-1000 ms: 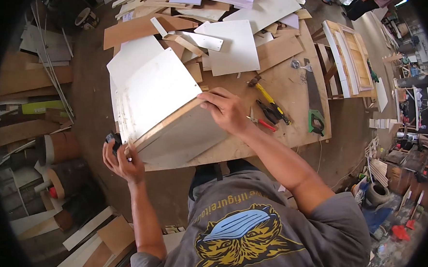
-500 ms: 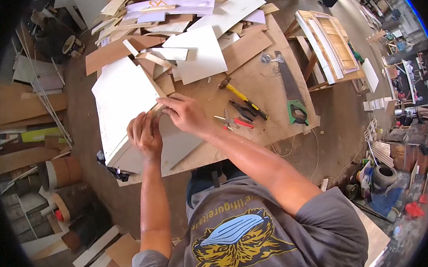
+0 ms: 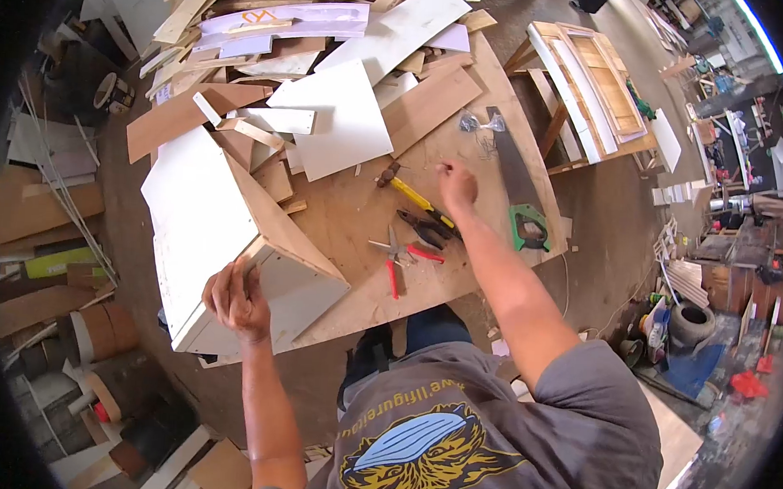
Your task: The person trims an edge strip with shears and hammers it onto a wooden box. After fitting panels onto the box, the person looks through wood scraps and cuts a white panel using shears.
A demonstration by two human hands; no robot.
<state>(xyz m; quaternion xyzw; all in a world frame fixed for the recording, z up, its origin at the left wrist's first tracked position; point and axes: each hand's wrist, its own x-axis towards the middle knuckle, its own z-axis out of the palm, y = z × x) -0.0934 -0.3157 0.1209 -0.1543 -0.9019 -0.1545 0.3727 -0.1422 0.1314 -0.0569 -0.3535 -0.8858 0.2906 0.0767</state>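
Note:
A white wooden box (image 3: 200, 208) with bare wood edges stands tilted at the near left of the worktable (image 3: 367, 287). My left hand (image 3: 238, 303) lies at its near top edge, fingers curled and closed on the panel's rim. My right hand (image 3: 457, 188) is over the table with its fingers bent together; whether anything small is in them I cannot make out. Just left of it lies a hammer (image 3: 419, 195) with a yellow handle. Nearer to me are black-handled pliers (image 3: 424, 228) and red-handled pincers (image 3: 396, 261), their jaws apart.
A handsaw (image 3: 516, 167) with a green handle lies at the table's right, beside a crumpled clear plastic bag (image 3: 480, 122). White panels (image 3: 332, 117) and a heap of wood offcuts (image 3: 284, 22) cover the far side. A wooden frame (image 3: 594, 87) rests on a stand beyond.
My right hand has left the box corner and moved right, to beside the hammer. My left hand stays at the box's edge. The view has shifted slightly.

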